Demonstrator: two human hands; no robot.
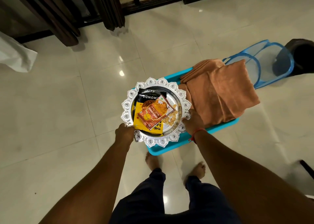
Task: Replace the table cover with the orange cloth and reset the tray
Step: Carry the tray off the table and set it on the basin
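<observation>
Silver scalloped metal tray (176, 105) of snack packets (151, 111) hangs between both grips, left hand (124, 133) and right hand (191, 120) curled on its rim. Beyond the right grip, folded orange cloth (220, 91) lies unspread; covering and resetting remain.

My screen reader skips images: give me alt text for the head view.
Both hands, left hand and right hand, grip an ornate silver tray of snack packets above a turquoise table bearing a folded orange cloth.
</observation>
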